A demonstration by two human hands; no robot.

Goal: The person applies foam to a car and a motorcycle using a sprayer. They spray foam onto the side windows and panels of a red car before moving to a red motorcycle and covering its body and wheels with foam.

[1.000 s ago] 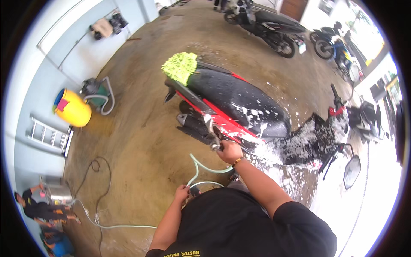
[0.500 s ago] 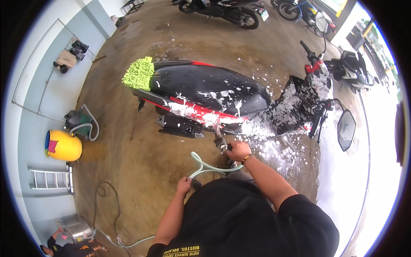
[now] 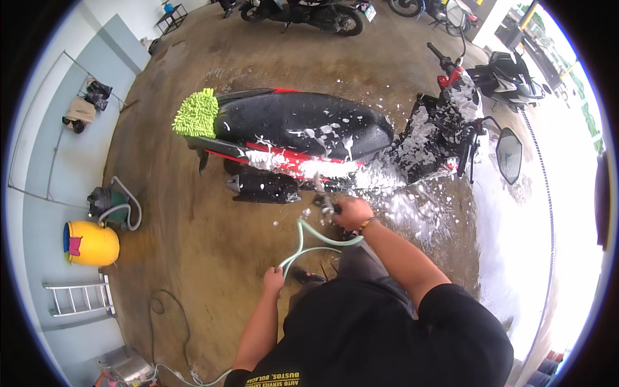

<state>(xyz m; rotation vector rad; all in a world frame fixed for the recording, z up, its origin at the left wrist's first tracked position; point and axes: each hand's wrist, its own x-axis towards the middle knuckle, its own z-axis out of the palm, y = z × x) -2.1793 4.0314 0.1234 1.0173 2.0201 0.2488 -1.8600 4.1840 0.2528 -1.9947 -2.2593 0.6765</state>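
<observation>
A red and black motorcycle stands in front of me, handlebars to the right. White foam clings to its near side panel, seat and front section. My right hand is closed round the grip of a spray gun, whose nozzle points at the near side panel; its tip is blurred among foam. Lower and to the left, my left hand grips a looped pale green hose, which runs up toward the gun. A lime green chenille wash mitt rests on the motorcycle's tail.
Along the left wall are a yellow drum, a dark green vacuum-like machine and an aluminium ladder. Hose lines cross the wet floor at lower left. Other motorcycles stand at the back; a scooter is at right.
The head view has shifted, so the motorcycle sits slightly further left and up. Foam flecks now show near the gun's nozzle. The person at lower left has mostly gone out of view.
</observation>
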